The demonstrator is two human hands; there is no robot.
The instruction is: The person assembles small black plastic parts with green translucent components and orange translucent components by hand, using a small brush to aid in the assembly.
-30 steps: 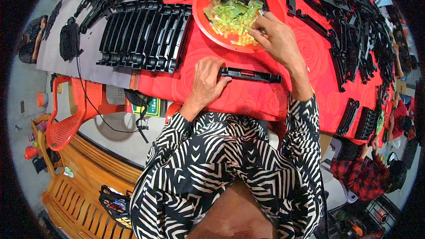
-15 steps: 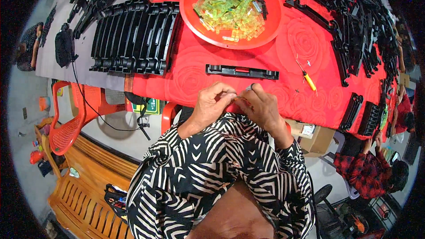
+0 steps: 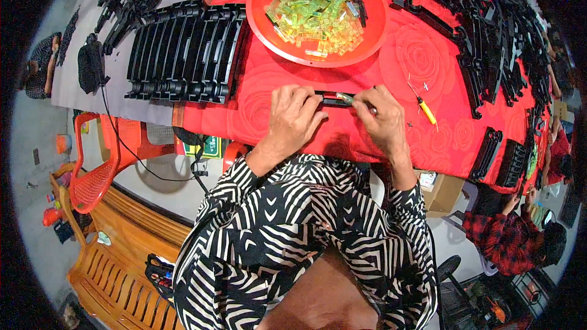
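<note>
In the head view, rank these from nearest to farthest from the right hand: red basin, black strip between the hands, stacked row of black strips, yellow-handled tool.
From the right hand:
1. Black strip between the hands: at its fingertips.
2. Yellow-handled tool: just to its right.
3. Red basin: beyond it, slightly left.
4. Stacked row of black strips: far left.

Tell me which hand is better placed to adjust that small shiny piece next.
Likely the right hand: the small shiny piece is beside it, while the left hand covers the left end of the black part.
</note>
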